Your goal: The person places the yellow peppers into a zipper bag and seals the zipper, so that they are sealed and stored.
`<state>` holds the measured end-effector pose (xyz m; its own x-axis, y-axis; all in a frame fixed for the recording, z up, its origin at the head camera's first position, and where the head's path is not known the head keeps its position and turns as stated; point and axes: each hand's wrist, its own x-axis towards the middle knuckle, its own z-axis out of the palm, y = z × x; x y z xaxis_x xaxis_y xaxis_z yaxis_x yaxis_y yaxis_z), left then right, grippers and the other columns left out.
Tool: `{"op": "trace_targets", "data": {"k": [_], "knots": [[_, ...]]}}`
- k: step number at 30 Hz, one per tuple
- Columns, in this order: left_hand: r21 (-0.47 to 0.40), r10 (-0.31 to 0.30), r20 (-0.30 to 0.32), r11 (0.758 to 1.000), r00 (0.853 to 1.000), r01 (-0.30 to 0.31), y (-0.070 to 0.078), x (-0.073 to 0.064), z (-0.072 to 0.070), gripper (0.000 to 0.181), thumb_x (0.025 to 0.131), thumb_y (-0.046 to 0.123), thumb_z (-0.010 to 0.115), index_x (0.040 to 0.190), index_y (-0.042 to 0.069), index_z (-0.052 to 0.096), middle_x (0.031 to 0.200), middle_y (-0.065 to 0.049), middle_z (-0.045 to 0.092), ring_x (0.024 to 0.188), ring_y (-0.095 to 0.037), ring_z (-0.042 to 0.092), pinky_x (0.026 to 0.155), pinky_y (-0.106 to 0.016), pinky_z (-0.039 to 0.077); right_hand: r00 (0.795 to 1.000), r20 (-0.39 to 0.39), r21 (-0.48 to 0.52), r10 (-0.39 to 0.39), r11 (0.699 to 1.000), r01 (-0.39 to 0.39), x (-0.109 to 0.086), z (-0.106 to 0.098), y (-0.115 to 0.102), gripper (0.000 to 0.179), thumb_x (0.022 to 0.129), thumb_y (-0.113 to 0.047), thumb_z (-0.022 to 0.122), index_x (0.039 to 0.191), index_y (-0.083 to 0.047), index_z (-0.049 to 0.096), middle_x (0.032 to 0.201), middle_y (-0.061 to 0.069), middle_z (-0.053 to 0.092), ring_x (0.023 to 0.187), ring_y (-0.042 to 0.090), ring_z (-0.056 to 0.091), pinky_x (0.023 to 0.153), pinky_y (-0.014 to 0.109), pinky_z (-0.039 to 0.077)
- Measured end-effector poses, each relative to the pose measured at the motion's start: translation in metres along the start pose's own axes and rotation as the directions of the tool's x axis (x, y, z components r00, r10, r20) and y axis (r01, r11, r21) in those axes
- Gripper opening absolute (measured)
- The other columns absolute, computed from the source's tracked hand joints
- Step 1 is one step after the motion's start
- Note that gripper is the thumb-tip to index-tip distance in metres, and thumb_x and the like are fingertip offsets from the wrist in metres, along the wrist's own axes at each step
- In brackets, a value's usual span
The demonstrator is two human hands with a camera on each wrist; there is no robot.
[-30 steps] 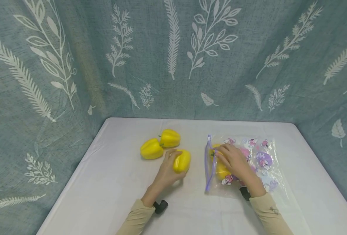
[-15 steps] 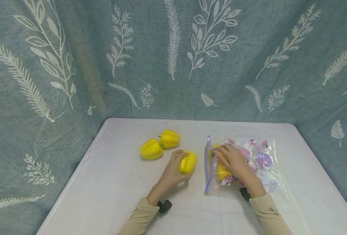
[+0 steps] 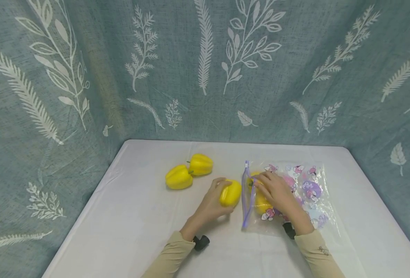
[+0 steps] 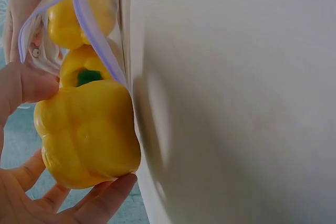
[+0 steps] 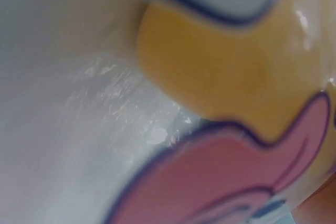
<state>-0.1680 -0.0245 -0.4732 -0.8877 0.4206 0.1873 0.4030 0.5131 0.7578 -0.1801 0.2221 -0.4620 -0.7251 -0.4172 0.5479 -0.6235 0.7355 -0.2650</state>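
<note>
My left hand [image 3: 210, 202] grips a yellow bell pepper [image 3: 231, 194], thumb on one side and fingers round the other. The pepper is just left of the mouth of a clear zip bag [image 3: 312, 189] with cartoon prints and a purple zip edge [image 4: 86, 19]. My right hand [image 3: 278, 193] lies over the bag and pinches the upper edge of its mouth, which gapes toward the left hand. Inside the bag are two yellow bell peppers; one [image 3: 262, 202] shows under the right hand, and the other [image 4: 84, 69] has its green stem toward the mouth.
Two more yellow bell peppers, one nearer [image 3: 178, 177] and one farther back [image 3: 201, 164], lie on the white tablecloth [image 3: 128, 216] left of the bag. A blue-green curtain [image 3: 177, 69] with white leaf prints hangs behind the table and along its sides.
My left hand has carried the bell pepper rightward, from beside the two loose peppers to the bag's mouth. The right hand and the bag have stayed in place.
</note>
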Motion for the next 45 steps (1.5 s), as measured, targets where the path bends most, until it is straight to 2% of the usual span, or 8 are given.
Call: {"op": "trace_targets", "data": {"k": [4, 17, 26, 38, 45], "knots": [[0.000, 0.013, 0.008, 1.000, 1.000, -0.013, 0.003, 0.003, 0.002, 0.073, 0.066, 0.014, 0.075, 0.132, 0.011, 0.045, 0.142, -0.010, 0.033, 0.123, -0.030, 0.045, 0.101, -0.046, 0.041, 1.000, -0.006, 0.002, -0.012, 1.000, 0.012, 0.000, 0.001, 0.001, 0.020, 0.091, -0.022, 0.058, 0.106, -0.009, 0.064, 0.100, 0.007, 0.060, 0.087, 0.023, 0.059, 0.076, 0.039, 0.050], [-0.020, 0.002, 0.002, 1.000, 1.000, -0.002, 0.006, 0.012, 0.008, 0.070, 0.070, 0.020, 0.075, 0.132, 0.012, 0.045, 0.141, -0.009, 0.033, 0.124, -0.027, 0.044, 0.103, -0.044, 0.039, 1.000, -0.006, 0.001, -0.009, 1.000, 0.009, 0.000, 0.001, -0.001, 0.021, 0.091, -0.022, 0.058, 0.106, -0.009, 0.064, 0.100, 0.007, 0.060, 0.088, 0.024, 0.058, 0.077, 0.041, 0.049], [-0.044, -0.043, 0.017, 0.998, 0.999, 0.044, 0.010, 0.017, 0.013, 0.069, 0.071, 0.024, 0.075, 0.133, 0.016, 0.045, 0.141, -0.007, 0.034, 0.120, -0.025, 0.047, 0.099, -0.043, 0.042, 1.000, -0.008, -0.005, -0.005, 1.000, 0.005, 0.001, 0.001, -0.002, 0.020, 0.091, -0.021, 0.058, 0.106, -0.010, 0.064, 0.100, 0.007, 0.060, 0.088, 0.024, 0.059, 0.078, 0.041, 0.049], [-0.075, -0.054, 0.015, 0.996, 0.998, 0.055, 0.017, 0.018, 0.016, 0.070, 0.074, 0.026, 0.077, 0.134, 0.011, 0.043, 0.139, -0.011, 0.032, 0.118, -0.028, 0.047, 0.098, -0.043, 0.043, 1.000, 0.001, 0.006, 0.006, 1.000, -0.006, 0.003, -0.002, -0.004, 0.022, 0.091, -0.020, 0.059, 0.109, -0.010, 0.063, 0.100, 0.007, 0.060, 0.089, 0.023, 0.058, 0.078, 0.040, 0.049], [-0.080, -0.056, 0.031, 0.995, 0.998, 0.058, 0.021, 0.017, 0.021, 0.073, 0.074, 0.027, 0.077, 0.137, 0.012, 0.042, 0.141, -0.012, 0.029, 0.119, -0.029, 0.046, 0.099, -0.042, 0.043, 1.000, -0.004, 0.003, 0.009, 1.000, -0.009, 0.002, 0.000, -0.004, 0.022, 0.090, -0.020, 0.060, 0.109, -0.010, 0.063, 0.101, 0.006, 0.061, 0.090, 0.024, 0.058, 0.079, 0.040, 0.049]]}}
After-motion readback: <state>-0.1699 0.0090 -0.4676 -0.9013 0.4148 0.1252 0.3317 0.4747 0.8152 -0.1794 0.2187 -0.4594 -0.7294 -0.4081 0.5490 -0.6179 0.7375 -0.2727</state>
